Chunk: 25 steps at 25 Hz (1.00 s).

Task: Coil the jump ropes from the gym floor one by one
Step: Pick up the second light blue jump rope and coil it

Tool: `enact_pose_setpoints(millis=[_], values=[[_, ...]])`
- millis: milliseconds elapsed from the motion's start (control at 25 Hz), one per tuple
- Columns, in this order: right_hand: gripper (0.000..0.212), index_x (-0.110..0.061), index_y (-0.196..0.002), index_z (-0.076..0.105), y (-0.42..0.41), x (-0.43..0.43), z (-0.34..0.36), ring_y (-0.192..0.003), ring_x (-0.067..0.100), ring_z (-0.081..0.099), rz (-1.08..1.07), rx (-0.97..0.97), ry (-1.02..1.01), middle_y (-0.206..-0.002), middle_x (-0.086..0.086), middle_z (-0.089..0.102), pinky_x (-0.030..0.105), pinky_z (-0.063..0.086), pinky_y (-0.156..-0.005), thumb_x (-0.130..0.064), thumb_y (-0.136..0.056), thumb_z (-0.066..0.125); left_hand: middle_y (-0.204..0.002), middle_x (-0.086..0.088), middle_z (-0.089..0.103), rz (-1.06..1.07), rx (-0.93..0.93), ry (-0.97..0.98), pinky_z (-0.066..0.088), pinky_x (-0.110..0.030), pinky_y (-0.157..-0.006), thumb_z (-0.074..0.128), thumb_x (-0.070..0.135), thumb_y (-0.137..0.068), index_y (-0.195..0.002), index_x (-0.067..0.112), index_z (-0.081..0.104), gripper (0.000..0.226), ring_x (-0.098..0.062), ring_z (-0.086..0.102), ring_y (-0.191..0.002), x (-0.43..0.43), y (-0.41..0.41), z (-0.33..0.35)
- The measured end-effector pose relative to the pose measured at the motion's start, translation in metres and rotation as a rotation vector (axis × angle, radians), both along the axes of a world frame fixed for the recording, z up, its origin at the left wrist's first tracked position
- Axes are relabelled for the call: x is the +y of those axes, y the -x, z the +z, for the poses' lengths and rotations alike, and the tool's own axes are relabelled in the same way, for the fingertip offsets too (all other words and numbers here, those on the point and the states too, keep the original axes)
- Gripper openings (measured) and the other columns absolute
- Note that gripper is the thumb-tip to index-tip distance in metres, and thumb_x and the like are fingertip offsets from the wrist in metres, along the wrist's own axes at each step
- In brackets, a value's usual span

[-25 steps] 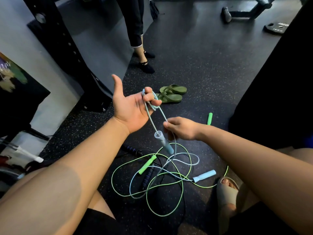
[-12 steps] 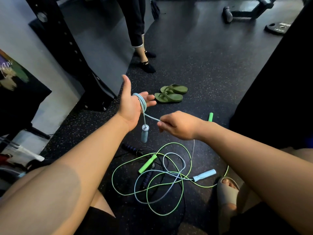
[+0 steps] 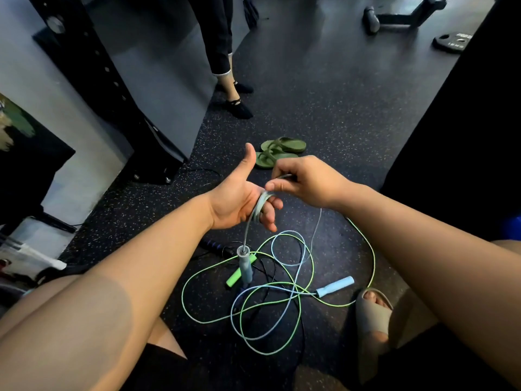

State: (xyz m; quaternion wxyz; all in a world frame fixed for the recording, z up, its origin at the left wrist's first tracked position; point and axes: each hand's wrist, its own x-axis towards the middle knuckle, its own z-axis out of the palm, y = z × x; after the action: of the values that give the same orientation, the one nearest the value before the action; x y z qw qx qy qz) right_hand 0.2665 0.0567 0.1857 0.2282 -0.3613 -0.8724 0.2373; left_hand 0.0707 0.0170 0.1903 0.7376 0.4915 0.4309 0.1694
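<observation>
A seated person winds a pale blue jump rope (image 3: 255, 213) around the fingers of the left hand (image 3: 239, 200), which is held palm up with the thumb raised and the fingers curled inside several turns of cord. The right hand (image 3: 306, 180) is closed in a pinch on the same cord just above those fingers, and a thin strand drops from it toward the floor. One blue handle (image 3: 244, 265) dangles below the left hand on a short length of rope, hanging over the pile underneath.

On the speckled black gym floor (image 3: 338, 103), between the person's legs, the rest of the blue rope lies in loose loops tangled with a bright green rope (image 3: 372, 266) and a dark rope (its cord is hard to trace against the floor). The second blue handle (image 3: 335, 286) rests on the floor near a foot in a grey slide sandal (image 3: 372, 311). A green handle (image 3: 239, 273) lies partly behind the dangling blue one, and a dark striped handle (image 3: 214, 245) lies just beside the left forearm.

Beyond the hands, a pair of olive flip-flops (image 3: 279, 153) sits on the floor. Farther back stand another person's legs (image 3: 222, 52) in dark trousers and black shoes. A weight plate (image 3: 451, 40) lies at the far right.
</observation>
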Motion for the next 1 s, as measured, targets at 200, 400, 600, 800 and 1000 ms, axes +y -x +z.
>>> enact_pose_setpoints(millis=[200, 400, 600, 800, 1000], values=[[0.037, -0.013, -0.075, 0.052, 0.000, -0.003, -0.017, -0.056, 0.003, 0.042, -0.096, 0.047, 0.180, -0.062, -0.009, 0.043, 0.017, 0.034, -0.055, -0.037, -0.103, 0.049, -0.048, -0.002, 0.045, 0.125, -0.211, 0.044, 0.048, -0.041, -0.087, -0.007, 0.098, -0.063, -0.076, 0.006, 0.056, 0.112, -0.029, 0.054, -0.054, 0.001, 0.002, 0.008], [0.050, -0.005, -0.089, 0.062, 0.011, -0.009, -0.035, -0.056, 0.015, 0.054, -0.139, 0.035, 0.480, -0.064, 0.003, 0.059, 0.030, 0.046, -0.060, -0.043, -0.106, 0.035, -0.048, 0.004, 0.034, 0.305, -0.450, 0.105, 0.050, -0.034, -0.082, 0.003, 0.103, -0.059, -0.077, 0.011, 0.054, 0.107, -0.021, 0.045, -0.050, 0.002, 0.012, 0.016], [0.036, -0.004, -0.102, 0.061, 0.016, -0.014, -0.055, -0.064, 0.018, 0.061, -0.075, -0.094, 0.671, -0.071, 0.009, 0.070, 0.032, 0.048, -0.067, -0.033, -0.106, 0.041, -0.067, 0.002, 0.036, 0.562, -0.650, 0.043, 0.044, -0.037, -0.099, 0.021, 0.103, -0.061, -0.100, 0.004, 0.057, 0.112, -0.023, 0.047, -0.063, 0.005, 0.022, 0.020], [0.027, -0.012, -0.109, 0.061, 0.023, -0.024, -0.047, -0.063, 0.013, 0.063, 0.032, -0.290, 0.569, -0.069, 0.002, 0.069, 0.033, 0.051, -0.068, -0.031, -0.105, 0.043, -0.099, -0.014, 0.061, 0.687, -0.670, -0.040, 0.048, -0.044, -0.106, 0.028, 0.098, -0.067, -0.129, -0.010, 0.049, 0.127, -0.038, 0.059, -0.114, 0.009, 0.023, 0.013], [0.031, -0.014, -0.096, 0.063, 0.029, -0.030, -0.025, -0.077, 0.025, 0.062, 0.078, -0.386, 0.101, -0.083, 0.004, 0.068, 0.041, 0.050, -0.072, -0.037, -0.102, 0.043, -0.111, -0.018, 0.071, 0.606, -0.324, -0.146, 0.042, -0.046, -0.111, 0.004, 0.091, -0.075, -0.141, -0.010, 0.037, 0.125, -0.034, 0.062, -0.122, 0.015, 0.018, -0.001]])
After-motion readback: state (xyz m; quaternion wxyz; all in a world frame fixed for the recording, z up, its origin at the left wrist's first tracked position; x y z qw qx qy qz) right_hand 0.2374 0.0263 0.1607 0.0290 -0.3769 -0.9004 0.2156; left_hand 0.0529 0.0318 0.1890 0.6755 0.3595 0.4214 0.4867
